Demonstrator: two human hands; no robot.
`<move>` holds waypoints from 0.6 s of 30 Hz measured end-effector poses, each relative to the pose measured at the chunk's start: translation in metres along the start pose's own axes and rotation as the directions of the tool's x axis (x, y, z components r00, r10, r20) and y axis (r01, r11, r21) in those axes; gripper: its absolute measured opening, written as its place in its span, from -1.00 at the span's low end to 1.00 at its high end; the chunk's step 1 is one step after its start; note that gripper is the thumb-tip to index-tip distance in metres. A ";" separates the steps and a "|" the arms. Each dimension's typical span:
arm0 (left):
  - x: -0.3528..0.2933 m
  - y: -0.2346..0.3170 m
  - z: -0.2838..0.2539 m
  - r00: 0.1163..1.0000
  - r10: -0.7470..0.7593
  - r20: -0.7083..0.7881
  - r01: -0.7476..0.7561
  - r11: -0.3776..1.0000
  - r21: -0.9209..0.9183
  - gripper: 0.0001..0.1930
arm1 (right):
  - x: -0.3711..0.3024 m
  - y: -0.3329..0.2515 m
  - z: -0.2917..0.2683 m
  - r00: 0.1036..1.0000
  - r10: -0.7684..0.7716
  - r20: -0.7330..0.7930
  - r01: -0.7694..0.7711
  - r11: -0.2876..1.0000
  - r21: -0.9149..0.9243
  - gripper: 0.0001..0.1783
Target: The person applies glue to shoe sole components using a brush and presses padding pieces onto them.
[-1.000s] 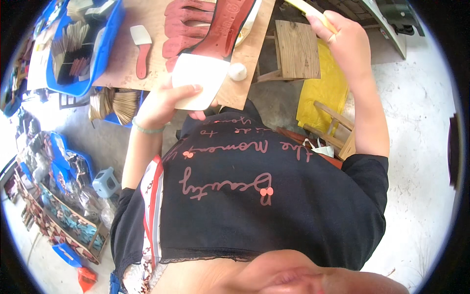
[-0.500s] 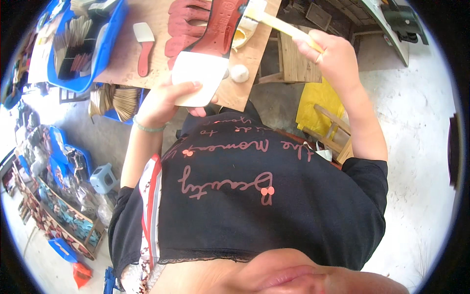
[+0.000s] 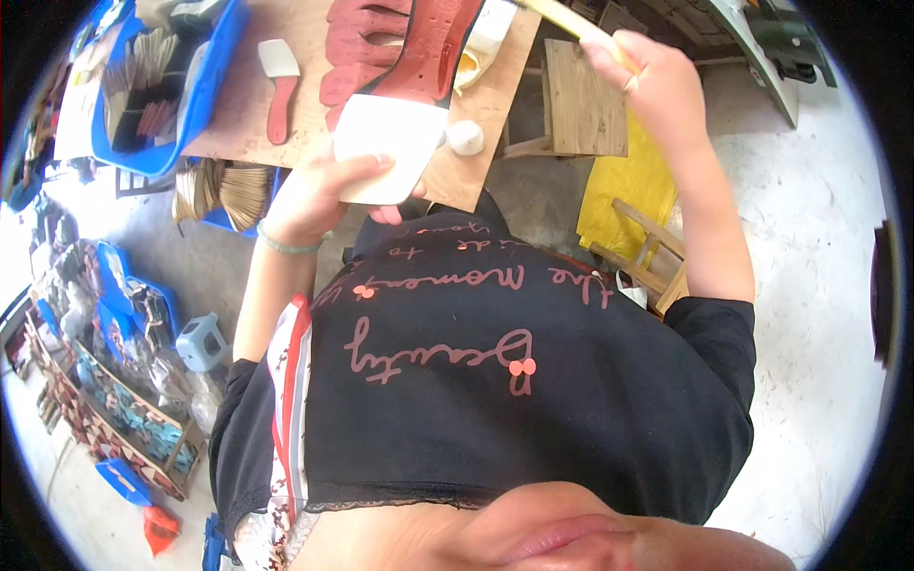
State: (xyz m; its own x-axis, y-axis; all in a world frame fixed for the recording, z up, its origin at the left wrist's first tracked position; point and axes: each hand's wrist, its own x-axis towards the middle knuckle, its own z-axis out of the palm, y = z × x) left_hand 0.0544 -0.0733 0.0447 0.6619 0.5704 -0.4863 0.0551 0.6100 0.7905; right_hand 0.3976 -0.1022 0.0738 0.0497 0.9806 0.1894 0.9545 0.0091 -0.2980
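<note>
A long shoe insole (image 3: 390, 147) with a white heel end and a glossy red upper part lies over the near edge of the table. My left hand (image 3: 319, 195) grips its white end, thumb on top and fingers beneath. Held up at the upper right, my right hand (image 3: 657, 90) is closed around the pale yellow handle of a brush (image 3: 576, 21); the brush head is out of view past the top edge. Several red insole pieces (image 3: 357, 52) lie fanned beside the held one. Another insole (image 3: 279, 90), white and red, lies farther left.
On the wooden table (image 3: 305, 19) stand a blue crate (image 3: 205, 114) of insole stacks, a white tub with yellow inside (image 3: 476, 62) and a small white round object (image 3: 466, 138). A wooden stool (image 3: 586, 100) is at the right, near yellow sheeting (image 3: 619, 176).
My right hand has moved slightly up and right with the brush, carrying its head off the top of the view. My left hand and the insole have barely shifted.
</note>
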 end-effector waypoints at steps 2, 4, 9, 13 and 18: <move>0.003 -0.002 -0.001 1.000 0.008 -0.014 -0.008 1.000 -0.005 -0.65 | -0.012 -0.009 0.007 0.984 0.051 0.170 -0.073 0.990 0.124 -0.56; 0.005 -0.003 -0.003 0.999 0.015 -0.032 -0.016 1.000 -0.009 -0.64 | -0.019 -0.021 0.013 0.981 0.027 0.190 -0.059 0.985 0.160 -0.59; 0.007 0.002 -0.008 0.995 0.096 -0.032 -0.097 0.994 -0.052 -0.64 | -0.031 -0.040 0.025 0.924 0.031 0.382 -0.117 0.972 0.203 -0.62; 0.006 0.003 -0.012 0.996 0.077 -0.037 -0.078 0.997 -0.024 -0.66 | -0.032 -0.047 0.023 0.938 -0.005 0.345 -0.048 0.988 0.145 -0.61; 0.002 0.006 -0.021 0.993 0.117 0.017 -0.116 0.992 -0.039 -0.66 | -0.020 -0.060 0.021 0.979 -0.007 0.202 -0.008 0.998 0.070 -0.65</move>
State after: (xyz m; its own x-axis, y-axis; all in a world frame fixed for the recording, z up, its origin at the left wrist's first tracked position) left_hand 0.0401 -0.0570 0.0401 0.6763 0.6284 -0.3844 -0.0513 0.5607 0.8264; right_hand 0.3332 -0.1179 0.0679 -0.0171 0.9999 -0.0019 0.9313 0.0153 -0.3640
